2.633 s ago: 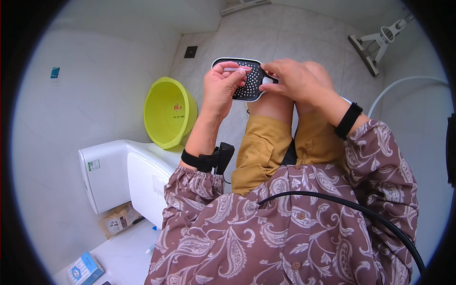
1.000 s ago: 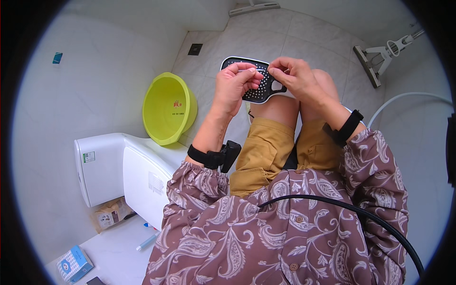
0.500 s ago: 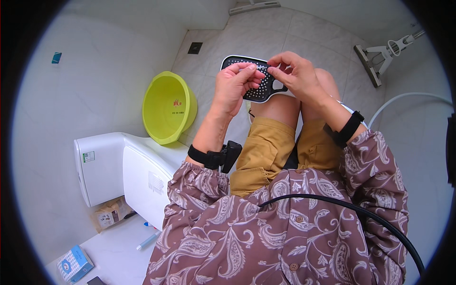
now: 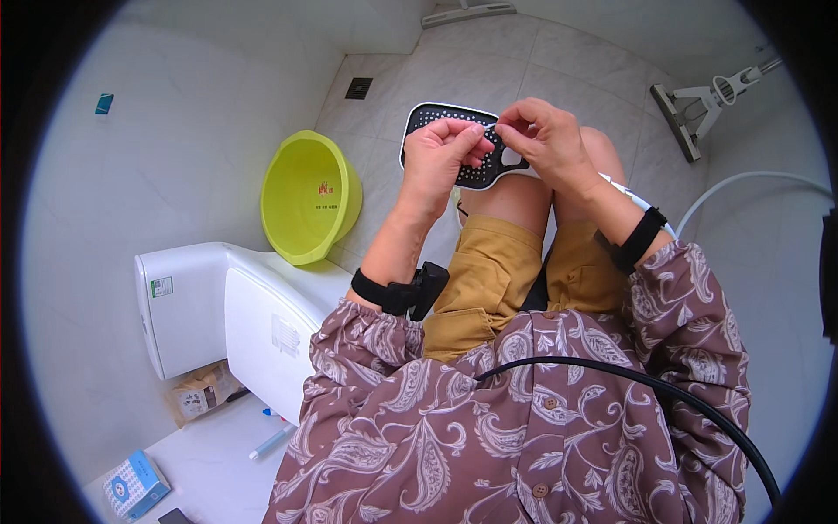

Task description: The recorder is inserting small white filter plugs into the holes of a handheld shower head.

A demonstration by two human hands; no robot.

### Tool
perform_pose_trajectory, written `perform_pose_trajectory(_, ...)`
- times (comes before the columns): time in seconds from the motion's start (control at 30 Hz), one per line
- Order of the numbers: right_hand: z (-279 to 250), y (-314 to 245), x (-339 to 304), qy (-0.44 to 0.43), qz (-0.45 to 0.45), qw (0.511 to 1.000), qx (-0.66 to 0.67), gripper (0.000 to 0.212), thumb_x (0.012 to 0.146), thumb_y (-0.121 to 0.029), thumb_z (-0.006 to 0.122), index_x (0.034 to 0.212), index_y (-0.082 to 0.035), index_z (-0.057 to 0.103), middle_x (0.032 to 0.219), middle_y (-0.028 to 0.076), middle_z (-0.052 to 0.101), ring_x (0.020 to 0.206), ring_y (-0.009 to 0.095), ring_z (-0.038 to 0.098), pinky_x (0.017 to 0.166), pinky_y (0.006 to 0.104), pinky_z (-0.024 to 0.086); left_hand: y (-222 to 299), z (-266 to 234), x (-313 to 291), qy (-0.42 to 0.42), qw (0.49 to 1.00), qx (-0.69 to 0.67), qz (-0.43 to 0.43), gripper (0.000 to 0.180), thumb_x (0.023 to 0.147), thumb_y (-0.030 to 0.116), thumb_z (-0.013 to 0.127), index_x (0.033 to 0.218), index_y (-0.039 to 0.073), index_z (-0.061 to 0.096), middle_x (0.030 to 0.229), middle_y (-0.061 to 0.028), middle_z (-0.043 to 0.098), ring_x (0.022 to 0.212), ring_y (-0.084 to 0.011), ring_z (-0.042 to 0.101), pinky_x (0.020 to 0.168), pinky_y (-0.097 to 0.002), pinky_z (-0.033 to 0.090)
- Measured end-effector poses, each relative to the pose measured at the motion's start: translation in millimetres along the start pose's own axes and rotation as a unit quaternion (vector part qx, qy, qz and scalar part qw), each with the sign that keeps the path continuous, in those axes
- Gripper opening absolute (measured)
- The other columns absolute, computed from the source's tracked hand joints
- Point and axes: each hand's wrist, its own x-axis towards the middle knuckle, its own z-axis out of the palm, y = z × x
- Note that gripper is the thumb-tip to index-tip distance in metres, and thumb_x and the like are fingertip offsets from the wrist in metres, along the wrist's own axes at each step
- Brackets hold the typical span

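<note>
A shower head (image 4: 467, 175) with a black face, pale nozzles and a white rim lies across my knees. Its white handle (image 4: 524, 175) runs rightward beneath my right wrist. Over the face, my left hand (image 4: 443, 150) pinches thumb and forefinger together. My right hand (image 4: 543, 135) meets it fingertip to fingertip, also in a pinch. Something small and whitish shows between the fingertips, too small to name. Part of the shower head is hidden by the hands.
A yellow-green basin (image 4: 281, 196) leans at the left beside a white toilet (image 4: 262, 323). A floor drain (image 4: 359, 88) lies beyond. A squeegee-like mop (image 4: 690, 122) stands at the far right, and a pale hose (image 4: 742, 178) curves below it. A blue-and-white box (image 4: 137, 486) lies lower left.
My left hand has turned slightly and shifted a little right, its fingers closer to the right fingertips. The right hand has hardly moved, and the shower head has shifted slightly left.
</note>
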Motion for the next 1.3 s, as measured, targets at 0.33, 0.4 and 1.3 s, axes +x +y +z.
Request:
perform_pose_trajectory(0.33, 1, 1, 0, 0.012, -0.019, 1.000, 0.010, 0.012, 0.077, -0.011, 0.061, 0.084, -0.001, 0.061, 0.076, 0.011, 0.058, 0.066, 0.021, 0.057, 0.060, 0.0288, 0.045, 0, -4, 1, -0.019, 1.000, 0.014, 0.002, 0.010, 0.085, 0.010, 0.059, 0.087, 0.001, 0.063, 0.069, -0.0039, 0.062, 0.059, -0.0072, 0.057, 0.053, -0.0188, 0.044)
perform_pose_trajectory(0.4, 0, 3, -1, 0.014, -0.030, 0.999, 0.007, 0.012, 0.077, -0.011, 0.061, 0.083, -0.001, 0.061, 0.076, 0.011, 0.057, 0.066, 0.021, 0.056, 0.059, 0.0288, 0.044, 0, -5, 3, -0.026, 0.999, 0.021, -0.002, 0.010, 0.085, 0.009, 0.059, 0.087, 0.001, 0.063, 0.069, -0.0037, 0.062, 0.059, -0.0070, 0.057, 0.053, -0.0187, 0.044)
perform_pose_trajectory(1.3, 3, 8, -1, -0.016, -0.015, 0.999, 0.046, 0.012, 0.078, -0.011, 0.060, 0.085, -0.001, 0.061, 0.072, 0.010, 0.058, 0.065, 0.015, 0.054, 0.059, 0.0266, 0.043, -11, 2, 0, 0.008, 0.993, -0.112, 0.042, 0.010, 0.086, 0.007, 0.060, 0.093, 0.000, 0.062, 0.086, -0.0087, 0.065, 0.077, -0.0131, 0.063, 0.067, -0.0224, 0.052)
